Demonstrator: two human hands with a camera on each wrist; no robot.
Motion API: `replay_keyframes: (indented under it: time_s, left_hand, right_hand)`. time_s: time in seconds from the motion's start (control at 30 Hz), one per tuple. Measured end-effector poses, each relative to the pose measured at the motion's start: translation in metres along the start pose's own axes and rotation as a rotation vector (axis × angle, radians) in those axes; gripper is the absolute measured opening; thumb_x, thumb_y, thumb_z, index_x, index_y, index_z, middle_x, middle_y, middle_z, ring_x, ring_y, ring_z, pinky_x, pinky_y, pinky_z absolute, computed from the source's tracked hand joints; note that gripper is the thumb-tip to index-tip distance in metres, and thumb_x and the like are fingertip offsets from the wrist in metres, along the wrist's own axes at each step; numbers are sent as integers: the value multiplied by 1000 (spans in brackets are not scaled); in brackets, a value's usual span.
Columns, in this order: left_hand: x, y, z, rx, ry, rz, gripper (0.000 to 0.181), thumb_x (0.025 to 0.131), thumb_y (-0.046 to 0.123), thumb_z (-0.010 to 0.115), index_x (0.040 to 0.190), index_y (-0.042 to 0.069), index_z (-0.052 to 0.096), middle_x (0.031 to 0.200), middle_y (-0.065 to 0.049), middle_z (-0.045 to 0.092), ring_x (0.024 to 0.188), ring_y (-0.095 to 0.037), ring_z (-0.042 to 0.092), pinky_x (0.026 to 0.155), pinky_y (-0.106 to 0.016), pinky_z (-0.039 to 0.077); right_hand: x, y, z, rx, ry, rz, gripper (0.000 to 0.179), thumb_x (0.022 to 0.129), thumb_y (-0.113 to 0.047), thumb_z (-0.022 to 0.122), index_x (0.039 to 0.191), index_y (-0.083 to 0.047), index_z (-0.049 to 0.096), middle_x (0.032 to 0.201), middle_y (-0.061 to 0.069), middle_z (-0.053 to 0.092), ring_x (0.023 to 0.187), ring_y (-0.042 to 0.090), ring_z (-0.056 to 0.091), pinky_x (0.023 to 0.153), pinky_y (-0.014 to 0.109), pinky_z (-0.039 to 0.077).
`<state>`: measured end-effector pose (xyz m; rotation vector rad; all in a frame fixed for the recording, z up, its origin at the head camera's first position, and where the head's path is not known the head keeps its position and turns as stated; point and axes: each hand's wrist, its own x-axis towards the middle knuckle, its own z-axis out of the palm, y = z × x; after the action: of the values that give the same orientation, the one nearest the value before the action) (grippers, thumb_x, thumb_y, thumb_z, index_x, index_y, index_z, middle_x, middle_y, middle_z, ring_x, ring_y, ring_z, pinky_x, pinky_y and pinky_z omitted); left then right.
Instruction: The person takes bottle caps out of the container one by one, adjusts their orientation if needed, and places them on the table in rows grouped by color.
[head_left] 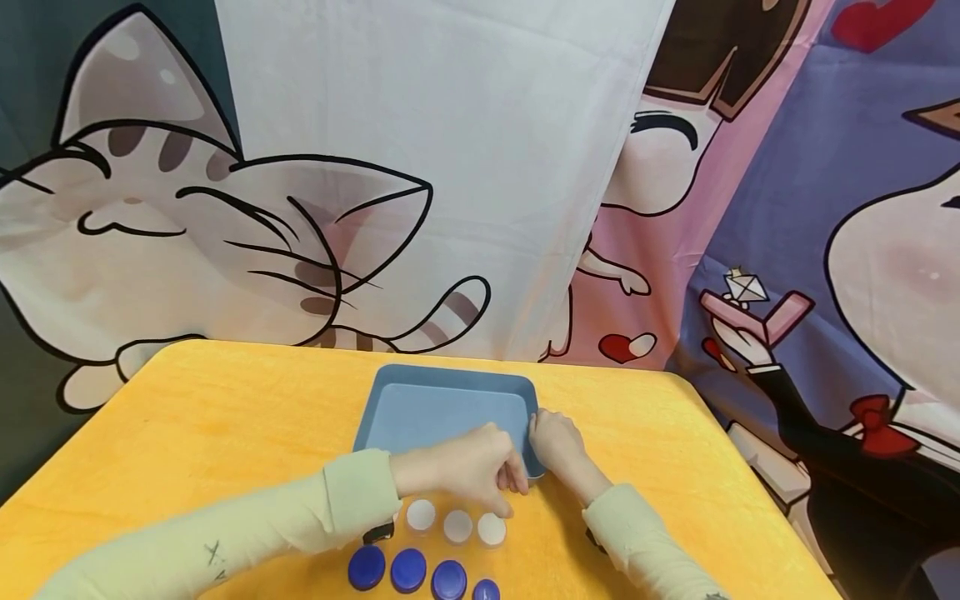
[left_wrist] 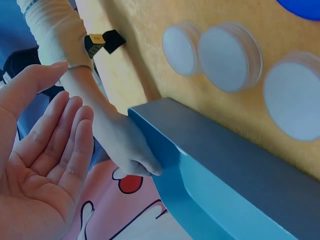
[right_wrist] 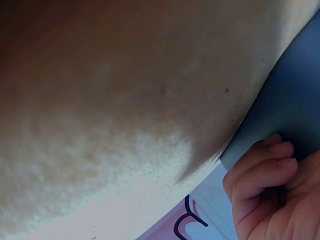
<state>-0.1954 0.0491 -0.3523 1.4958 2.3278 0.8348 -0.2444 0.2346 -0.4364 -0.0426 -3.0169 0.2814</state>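
Observation:
A shallow blue-grey tray [head_left: 442, 404] lies on the yellow-covered table. At its right end my right hand [head_left: 557, 440] holds the rim, seen also in the left wrist view, where the tray wall [left_wrist: 220, 165] runs away from it. Curled fingers [right_wrist: 262, 175] of that hand show close up in the right wrist view. My left hand [head_left: 476, 471] hovers over the tray's near right part with loosely bent fingers and nothing in them; its palm [left_wrist: 40, 190] faces the left wrist camera. Just below it stand white-topped round pieces [head_left: 458, 527] with clear sides.
Several blue round pieces [head_left: 408, 571] form a row nearer to me than the white ones. Yellow cloth [head_left: 247, 408] covers the table, and a cartoon-printed curtain [head_left: 450, 108] hangs behind its far edge.

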Motion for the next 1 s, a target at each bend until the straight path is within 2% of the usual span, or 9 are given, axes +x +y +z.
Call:
replay_keyframes:
  time_s: [0.23, 0.37, 0.6, 0.9, 1.0]
  left_hand:
    - [7, -12, -3, 58, 47, -10, 16, 70, 14, 84, 84, 10, 78, 76, 1, 74, 61, 5, 58, 58, -6, 45]
    - [11, -19, -6, 45, 59, -6, 16, 70, 11, 83, 84, 9, 77, 79, -2, 75, 59, 7, 54, 57, -7, 46]
    - [18, -28, -11, -20, 73, -49, 15, 71, 10, 82, 85, 6, 76, 83, -7, 75, 59, 6, 56, 58, -10, 49]
    - [30, -44, -16, 29, 47, -45, 19, 71, 9, 82, 88, 5, 76, 86, -8, 75, 62, 1, 59, 59, -10, 48]
    - [35, -51, -16, 43, 41, -43, 20, 71, 11, 83, 89, 6, 76, 88, -7, 75, 66, -5, 63, 61, -10, 48]
  right_hand:
    - [1, 0, 1, -5, 4, -4, 31, 98, -18, 47, 82, 3, 64, 71, 18, 64, 62, 30, 64, 51, 39, 51]
    - [1, 0, 1, -13, 10, -9, 31, 98, -17, 47, 82, 3, 64, 71, 19, 64, 63, 30, 65, 52, 40, 51]
    - [1, 1, 2, -8, 27, -11, 31, 98, -18, 47, 81, 3, 64, 72, 20, 66, 66, 33, 66, 55, 43, 52]
    - [1, -1, -1, -14, 9, 6, 31, 98, -18, 48, 82, 3, 64, 74, 21, 66, 67, 35, 66, 56, 43, 54]
    - [1, -2, -2, -15, 1, 9, 31, 98, -18, 47, 83, 3, 64, 73, 21, 66, 68, 34, 66, 56, 43, 54]
